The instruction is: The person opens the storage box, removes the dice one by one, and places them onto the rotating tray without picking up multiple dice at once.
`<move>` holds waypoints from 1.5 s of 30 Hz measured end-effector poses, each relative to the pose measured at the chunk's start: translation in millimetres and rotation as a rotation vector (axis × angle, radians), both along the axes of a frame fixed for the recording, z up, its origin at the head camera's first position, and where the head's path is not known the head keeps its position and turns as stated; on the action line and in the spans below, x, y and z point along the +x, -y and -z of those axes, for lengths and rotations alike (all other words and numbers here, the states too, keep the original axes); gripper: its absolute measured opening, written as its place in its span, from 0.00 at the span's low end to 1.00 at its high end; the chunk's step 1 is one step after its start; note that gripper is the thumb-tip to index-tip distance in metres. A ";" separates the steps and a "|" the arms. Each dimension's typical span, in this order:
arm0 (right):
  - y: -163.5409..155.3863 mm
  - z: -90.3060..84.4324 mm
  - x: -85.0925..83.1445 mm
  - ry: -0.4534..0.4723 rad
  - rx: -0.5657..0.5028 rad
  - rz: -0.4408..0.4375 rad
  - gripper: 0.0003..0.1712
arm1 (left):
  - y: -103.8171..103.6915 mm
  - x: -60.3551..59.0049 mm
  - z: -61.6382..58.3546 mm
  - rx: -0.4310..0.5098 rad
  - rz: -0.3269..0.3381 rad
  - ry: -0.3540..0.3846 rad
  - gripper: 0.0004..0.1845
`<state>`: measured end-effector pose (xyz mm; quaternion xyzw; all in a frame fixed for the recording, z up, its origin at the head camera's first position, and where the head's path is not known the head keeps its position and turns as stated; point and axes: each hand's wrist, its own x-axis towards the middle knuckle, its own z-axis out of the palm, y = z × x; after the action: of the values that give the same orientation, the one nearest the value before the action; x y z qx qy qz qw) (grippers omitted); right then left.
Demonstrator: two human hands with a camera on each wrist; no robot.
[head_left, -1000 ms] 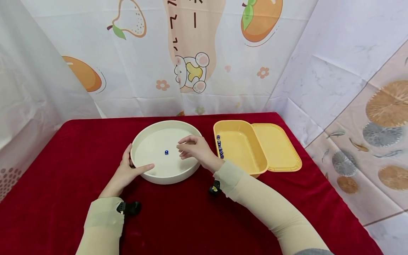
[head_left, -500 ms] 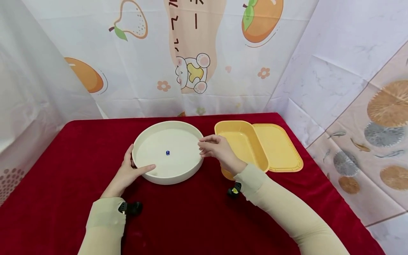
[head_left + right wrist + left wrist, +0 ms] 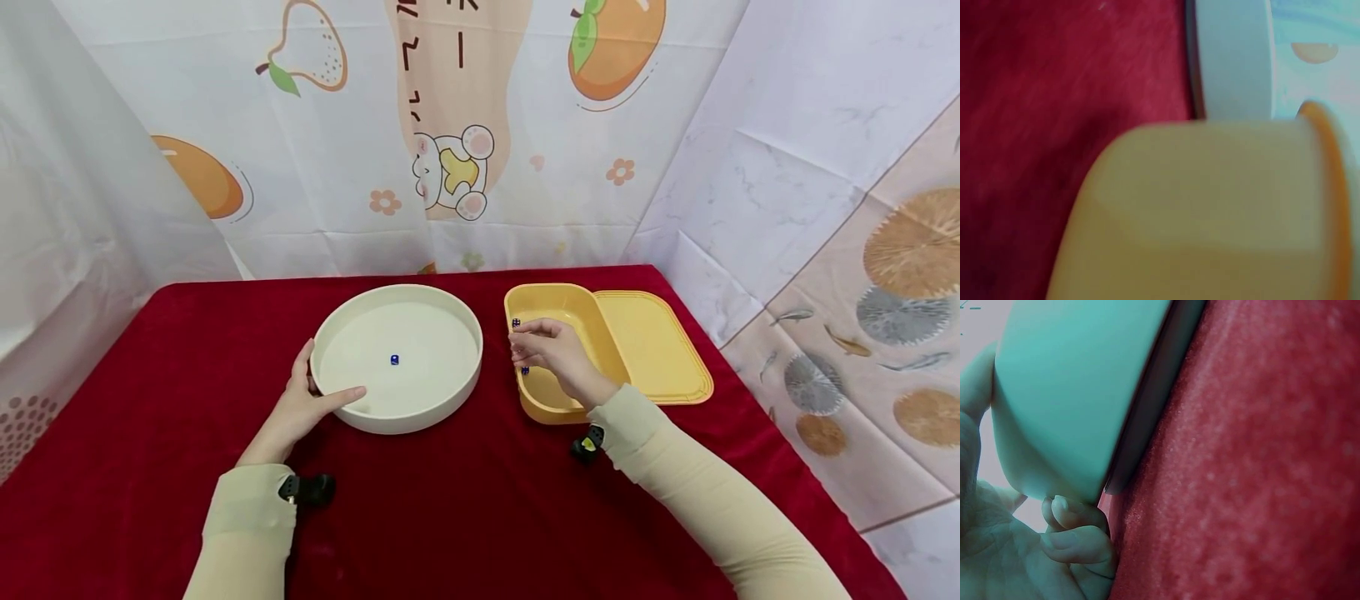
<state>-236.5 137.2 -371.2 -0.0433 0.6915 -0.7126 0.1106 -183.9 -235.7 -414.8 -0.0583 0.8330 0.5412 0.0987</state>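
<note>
Just moved the right hand [image 3: 557, 352] from the rim of the round cream dish [image 3: 397, 422] to the rectangular yellow plastic tub [image 3: 555, 416]; reads as returning to the small blue dice [image 3: 525, 371] inside. Cannot tell whether pinching one. Gripping dish wall with left hand [image 3: 295, 410]. See lone blue die [image 3: 394, 360], pale-marked, near mid-dish.

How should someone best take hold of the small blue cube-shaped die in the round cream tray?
I'd probably pinch two opposite side faces of the small blue die, coming from above and the right: it sits alone, clear of the wall of the round cream tray, whose left side the left hand grips.
</note>
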 end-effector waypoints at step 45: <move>-27.2 30.8 -13.8 0.169 0.374 -0.188 0.19 | -1.8 2.9 -3.0 -0.012 -0.017 0.006 0.68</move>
<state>-250.3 164.4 -402.0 -0.0264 0.7928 -0.5596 0.2402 -181.0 -233.9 -411.8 -0.0675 0.8355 0.5368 0.0961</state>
